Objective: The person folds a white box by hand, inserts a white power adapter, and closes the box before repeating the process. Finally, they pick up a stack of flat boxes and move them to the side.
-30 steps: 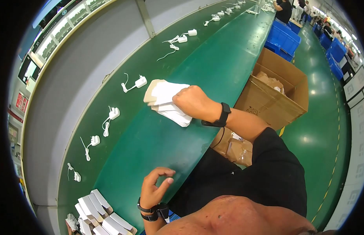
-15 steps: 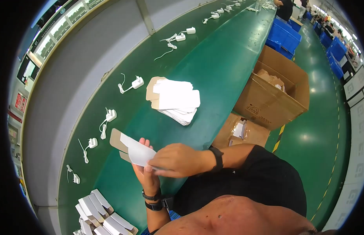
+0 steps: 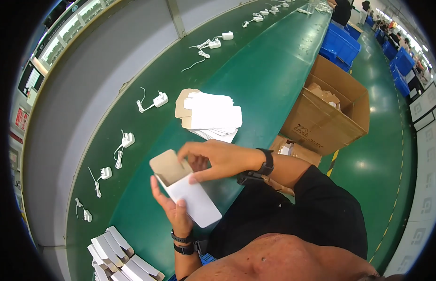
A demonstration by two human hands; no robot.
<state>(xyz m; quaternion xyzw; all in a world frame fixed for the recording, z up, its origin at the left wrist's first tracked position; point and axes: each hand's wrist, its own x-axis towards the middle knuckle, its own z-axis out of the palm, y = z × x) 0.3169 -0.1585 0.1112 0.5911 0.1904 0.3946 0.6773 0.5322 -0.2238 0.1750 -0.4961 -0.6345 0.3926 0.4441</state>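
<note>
A small white carton [image 3: 192, 199], folded up into a box with its brown inside showing at the open end, is in my left hand [image 3: 173, 213]. My left thumb presses on its front, and the fingers wrap round its left side. At the open end my right hand [image 3: 218, 159] has its thumb on the carton's edge and its curled fingers by the raised flap. Just beyond lies a stack of flat white cartons [image 3: 211, 114] with brown insides. Several opened white boxes [image 3: 117, 253] are piled at the near left.
White plug adapters with cables [image 3: 127, 139] lie spaced along the green belt [image 3: 147, 122] on the left. Right of the green worktop [image 3: 255, 79] stands a large open cardboard box [image 3: 321, 112], with blue bins [image 3: 339, 44] behind it. A person [image 3: 342, 11] is at the far end.
The carton has gone from flattened to opened out, and its open end now faces up. My right hand has moved up to that end. The adapters have shifted slightly toward the near left.
</note>
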